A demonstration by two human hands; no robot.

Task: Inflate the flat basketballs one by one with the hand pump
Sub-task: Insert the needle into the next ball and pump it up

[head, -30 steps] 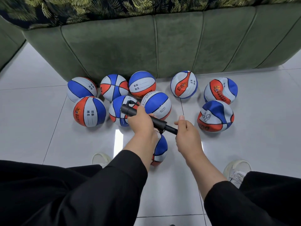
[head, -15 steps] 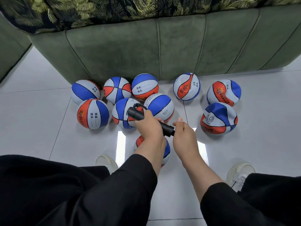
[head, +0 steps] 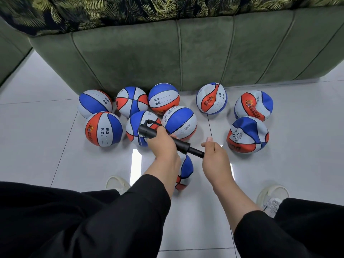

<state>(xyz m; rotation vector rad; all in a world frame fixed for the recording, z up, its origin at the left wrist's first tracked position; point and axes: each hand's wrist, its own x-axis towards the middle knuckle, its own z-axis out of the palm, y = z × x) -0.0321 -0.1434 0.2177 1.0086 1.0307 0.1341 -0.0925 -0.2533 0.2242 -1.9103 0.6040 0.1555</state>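
**Both hands on the pump**

The left hand point(head: 161, 144) wraps the slim black plastic hand pump point(head: 168, 139) at its barrel; the right hand point(head: 216, 157) grips the handle end, rod partly drawn out. Below the wrists lies a red, white and blue rubber basketball point(head: 184, 171) on the white tiled floor point(head: 37, 146); similar balls cluster farther off.

Both hands point(head: 162, 144) grip the pump point(head: 167, 139) over a basketball point(head: 185, 172).
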